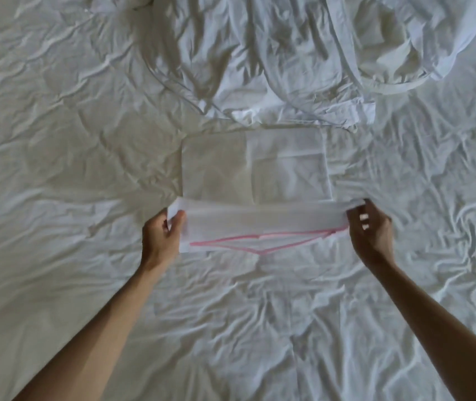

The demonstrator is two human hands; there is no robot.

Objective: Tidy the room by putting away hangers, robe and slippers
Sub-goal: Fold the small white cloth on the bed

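A: What's being held?

B: A folded white cloth point(260, 195) with a pink line along its near edge, lying in the middle of the bed sheet point(57, 140). Whether it is the robe, I cannot tell. Its near part is lifted off the sheet as a flat band stretched between the two hands; the far part lies flat as a square.

A: And the hands?

B: The left hand point(163, 235) pinches the band's left end, thumb on top and fingers curled under. The right hand point(371, 227) grips the right end, fingers bent round the edge. Both forearms reach in from the near side.

A: Anything else around?

B: A rumpled heap of white bedding point(274, 53) lies on the far side, just beyond the folded square. The sheet is creased all over.
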